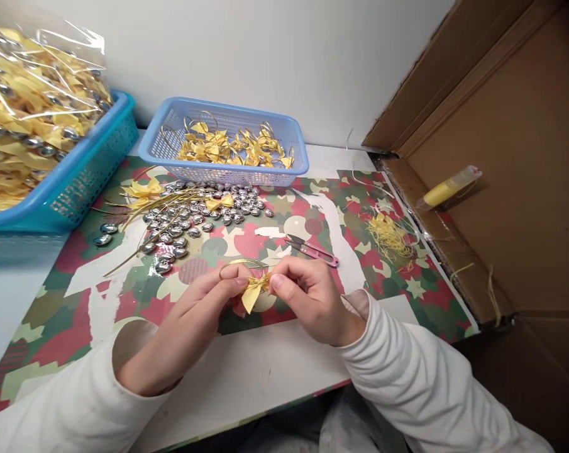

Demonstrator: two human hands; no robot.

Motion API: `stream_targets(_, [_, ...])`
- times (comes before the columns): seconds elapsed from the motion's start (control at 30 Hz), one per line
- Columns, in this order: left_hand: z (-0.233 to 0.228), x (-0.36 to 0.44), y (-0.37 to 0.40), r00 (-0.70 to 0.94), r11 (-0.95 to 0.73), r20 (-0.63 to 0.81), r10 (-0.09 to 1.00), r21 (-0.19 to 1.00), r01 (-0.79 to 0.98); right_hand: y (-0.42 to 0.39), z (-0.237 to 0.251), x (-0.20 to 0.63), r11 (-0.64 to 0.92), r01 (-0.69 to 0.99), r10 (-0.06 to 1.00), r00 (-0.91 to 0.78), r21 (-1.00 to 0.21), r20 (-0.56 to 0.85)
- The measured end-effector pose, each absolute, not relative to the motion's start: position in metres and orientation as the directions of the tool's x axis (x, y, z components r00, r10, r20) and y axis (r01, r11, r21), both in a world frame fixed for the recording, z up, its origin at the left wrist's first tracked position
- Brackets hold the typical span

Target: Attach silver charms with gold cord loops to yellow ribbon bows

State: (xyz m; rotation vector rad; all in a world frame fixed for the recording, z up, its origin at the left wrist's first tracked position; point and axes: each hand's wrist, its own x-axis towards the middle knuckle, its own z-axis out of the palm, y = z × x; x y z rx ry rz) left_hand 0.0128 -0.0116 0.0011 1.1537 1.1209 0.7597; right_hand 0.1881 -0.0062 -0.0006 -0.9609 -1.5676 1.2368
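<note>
While it's pinched, yellow ribbon bow (252, 298): shaping, probably
Left hand (197, 314), right hand (316, 303): fingers clamped on it
Next tug: even tension, likely

Left hand (190, 314), right hand (315, 299) pinching yellow bow (253, 294); pink snips (316, 251), silver beads (207, 226) beyond.

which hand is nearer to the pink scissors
The right. The right hand is just on the near side of the pink scissors; the left hand is farther away, to their left and nearer the wearer, across the yellow bow.
</note>
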Motion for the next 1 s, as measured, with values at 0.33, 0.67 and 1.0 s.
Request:
stream_targets(0.33, [0.0069, 0.016, -0.0137, 0.3, 0.098, -0.144, 0.943, 0.982, 0.164, -0.0078, -0.0007, 0.1844, 0.72, 0.383, 0.679, -0.218, -0.579, 0.701])
stream_targets(0.67, [0.0051, 0.0143, -0.0166, 0.276, 0.026, -0.061, 0.959, 0.991, 0.13, -0.006, -0.0043, 0.19, 0.803, 0.479, 0.541, -0.34, -0.353, 0.77])
stream_targets(1.0, [0.0047, 0.0133, -0.0184, 0.289, 0.012, -0.056, 0.956, 0.988, 0.152, -0.005, -0.0008, 0.1924, 0.818, 0.482, 0.517, -0.376, -0.314, 0.769])
